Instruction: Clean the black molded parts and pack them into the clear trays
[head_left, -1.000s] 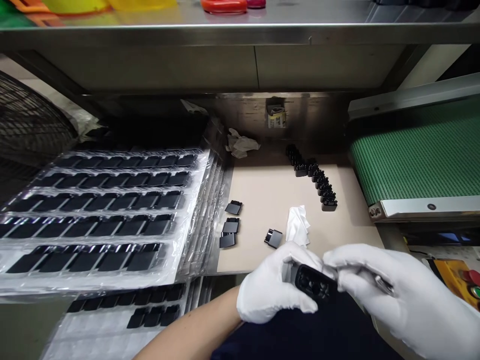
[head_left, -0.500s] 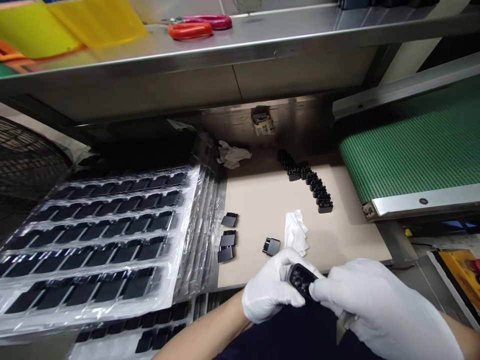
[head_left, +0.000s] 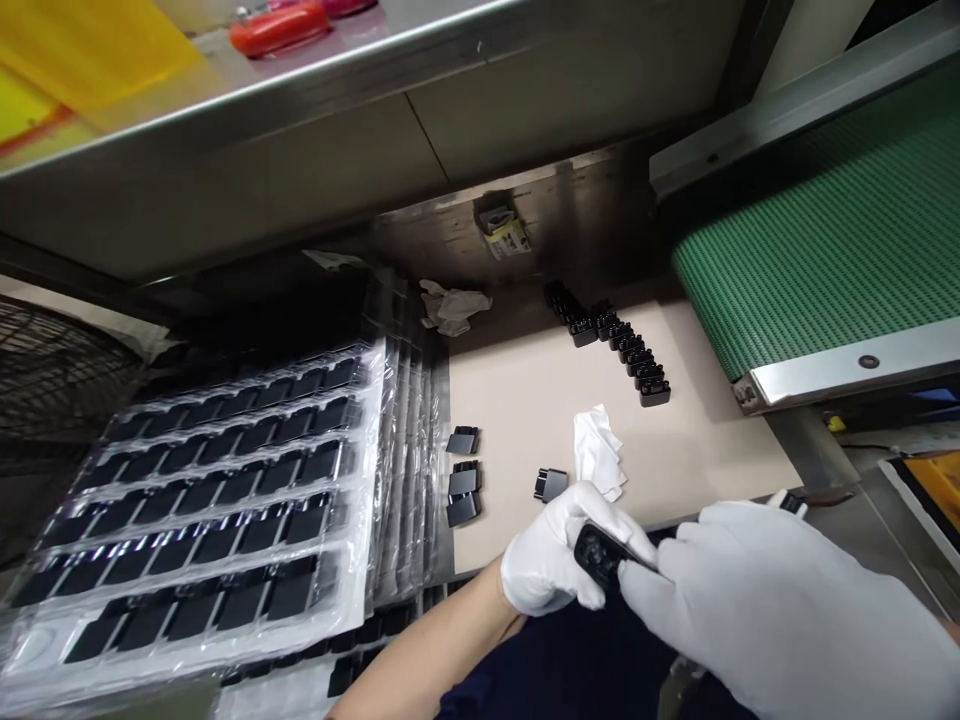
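Observation:
My left hand [head_left: 551, 555], in a white glove, grips a small black plastic part [head_left: 598, 555] with its hollow side facing up. My right hand [head_left: 739, 590], also gloved, has its fingertips against the right end of that part. A tool, partly hidden, pokes out beneath my right palm, and a small light-coloured end with a dark tip [head_left: 787, 501] shows above the knuckles. On the beige board [head_left: 525, 390], a single black part [head_left: 551, 485] lies just beyond my left hand, beside a folded white cloth [head_left: 598, 450].
Stacked clear trays of black parts [head_left: 195, 500] fill the left side. Several black parts [head_left: 630, 350] form a line on the board, and others [head_left: 463, 478] lie at its left edge. A green conveyor [head_left: 832, 240] stands at right, a metal shelf [head_left: 315, 85] above.
The view has tilted and shifted. The black part has turned slightly between my hands, and the light-coloured end now shows above my right hand.

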